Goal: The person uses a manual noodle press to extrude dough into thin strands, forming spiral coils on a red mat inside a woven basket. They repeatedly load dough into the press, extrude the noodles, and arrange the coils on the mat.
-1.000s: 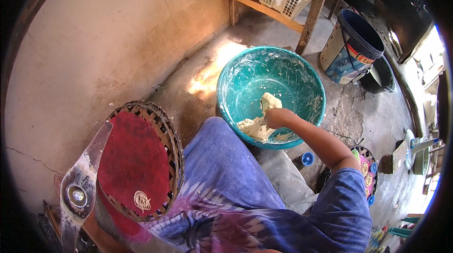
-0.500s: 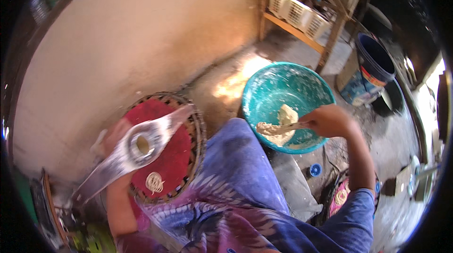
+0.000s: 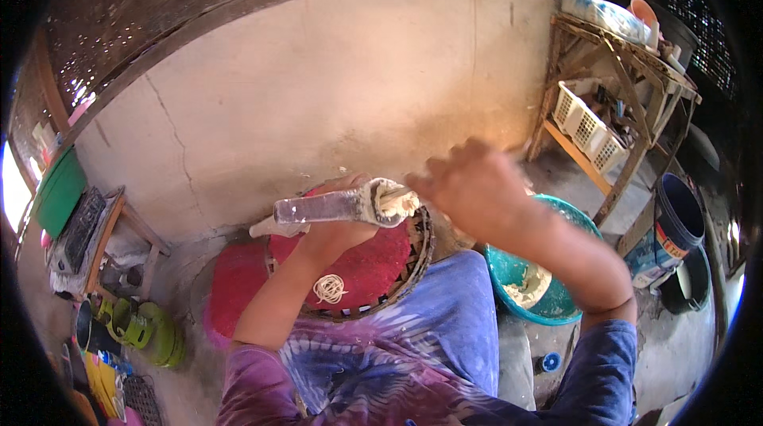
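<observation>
My left hand (image 3: pixel 346 234) is wrapped round a dough press (image 3: pixel 318 207), a long flat-armed tool with a round opening in its middle. Pale dough (image 3: pixel 400 202) fills and bulges from that opening. Slightly blurred, my right hand (image 3: pixel 473 187) grips a flat stick mostly hidden by the fingers, its tip against the dough. Below the press lies a round woven tray (image 3: pixel 425 247) covered with red cloth, bearing a small coil of pale dough strands (image 3: pixel 330 289). Beside my right forearm stands a teal basin (image 3: pixel 568 311) smeared with dough, with a dough lump (image 3: pixel 531 287) inside.
A wooden rack (image 3: pixel 612 187) at the back right holds a white plastic basket (image 3: pixel 584 124). Dark buckets (image 3: pixel 675 211) stand to its right. A blue round cap (image 3: pixel 550 362) lies on the floor. Left are a green gas cylinder (image 3: pixel 163 334) and a low wooden stand (image 3: pixel 107 243).
My right hand has moved up and left from the basin, bringing the dough-loaded stick to the press opening. The press has turned and shifted right in my left hand. The view has tilted up and left.
</observation>
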Motion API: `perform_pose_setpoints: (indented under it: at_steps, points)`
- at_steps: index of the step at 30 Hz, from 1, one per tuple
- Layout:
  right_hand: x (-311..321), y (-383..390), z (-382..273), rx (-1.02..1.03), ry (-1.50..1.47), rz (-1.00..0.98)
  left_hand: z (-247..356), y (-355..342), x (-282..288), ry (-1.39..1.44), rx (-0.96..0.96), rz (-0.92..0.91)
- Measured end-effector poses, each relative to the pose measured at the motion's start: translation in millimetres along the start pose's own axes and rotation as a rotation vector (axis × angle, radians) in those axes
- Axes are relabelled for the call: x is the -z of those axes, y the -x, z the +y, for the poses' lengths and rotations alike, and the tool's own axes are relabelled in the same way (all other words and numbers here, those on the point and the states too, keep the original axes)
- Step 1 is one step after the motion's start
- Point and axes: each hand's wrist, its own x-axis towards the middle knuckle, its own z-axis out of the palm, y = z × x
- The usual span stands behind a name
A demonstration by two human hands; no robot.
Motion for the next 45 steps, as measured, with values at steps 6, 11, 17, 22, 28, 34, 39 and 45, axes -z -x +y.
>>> perform_pose_setpoints:
  at_steps: [6, 11, 17, 22, 28, 34, 39, 45]
  points:
    - [6.2, 3.2, -49.2, -0.005, -0.123, 0.100, -31.1, 26.4, 33.2, -0.166, 0.140, 0.037]
    - [15.9, 13.9, -18.6, -0.310, -0.144, 0.178, -55.1, 36.3, 51.6, -0.163, 0.344, 0.260]
    - [18.6, -6.1, -22.0, -0.058, -0.115, 0.239, -43.9, 29.2, 46.0, -0.154, 0.169, 0.231]
    - [22.9, -23.1, -46.2, 0.058, -0.087, 0.224, -26.9, 36.6, 36.8, -0.179, 0.068, 0.102]
    - [12.7, 7.2, -33.0, -0.162, -0.339, 0.132, -43.5, 50.6, 42.6, -0.271, 0.132, 0.163]
    - [-37.2, -18.8, -98.6, -0.441, -0.986, 0.358, -38.6, 36.1, 27.9, -0.197, 0.217, 0.235]
    - [-64.6, 15.8, -116.1, -0.511, -1.348, 0.268, -39.8, 28.5, 38.0, -0.249, 0.451, 0.231]
    - [-66.8, 16.4, -115.9, -0.640, -1.455, 0.099, -38.9, 27.5, 17.7, -0.243, 0.257, 0.222]
